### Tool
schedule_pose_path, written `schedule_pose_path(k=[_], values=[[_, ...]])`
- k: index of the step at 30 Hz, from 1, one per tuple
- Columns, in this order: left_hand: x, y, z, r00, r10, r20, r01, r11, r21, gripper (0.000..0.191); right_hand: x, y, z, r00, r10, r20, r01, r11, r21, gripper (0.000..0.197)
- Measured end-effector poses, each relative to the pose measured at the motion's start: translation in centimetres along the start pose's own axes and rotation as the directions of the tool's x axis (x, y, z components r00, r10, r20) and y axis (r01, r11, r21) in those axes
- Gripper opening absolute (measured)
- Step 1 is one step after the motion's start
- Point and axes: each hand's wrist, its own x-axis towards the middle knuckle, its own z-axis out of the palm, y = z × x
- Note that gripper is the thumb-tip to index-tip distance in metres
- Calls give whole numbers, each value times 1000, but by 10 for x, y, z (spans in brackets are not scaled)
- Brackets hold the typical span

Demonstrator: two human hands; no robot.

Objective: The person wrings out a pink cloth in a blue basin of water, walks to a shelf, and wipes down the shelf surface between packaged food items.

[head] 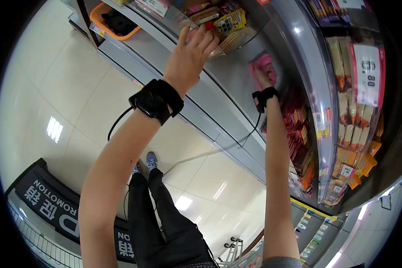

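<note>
My left hand [191, 55] grips the near edge of a clear plastic bin [221, 50] that holds several snack packets, among them a yellow packet [231, 22]. Fingers curl over the bin's wall, and its corner is partly hidden by them. Farther right, my right hand [263, 77] presses a crumpled pink cloth [267, 65] against the grey metal shelf [231, 78]. That cloth lies on bare shelf, just beside the bin. Each wrist wears a black strap with a cable.
Red snack packets [293, 117] fill the shelf beside my right forearm. An upper shelf edge [316, 100] with price tags curves close by. An orange basket [97, 15] with a dark item stands at the upper left. Behind me is a black promotion stand [50, 201].
</note>
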Motion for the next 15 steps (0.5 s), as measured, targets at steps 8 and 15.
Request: schedule_pose_path(k=[8,15], values=[[1,10,5,995,19,-100,-43,969,-244,73,152,3,-40,837,-535,-118,534,844,-38,77],[13,13,11,985,-54,-162,-6,939,-344,76,157,-53,-41,808,-561,-181,558,827,-71,67]])
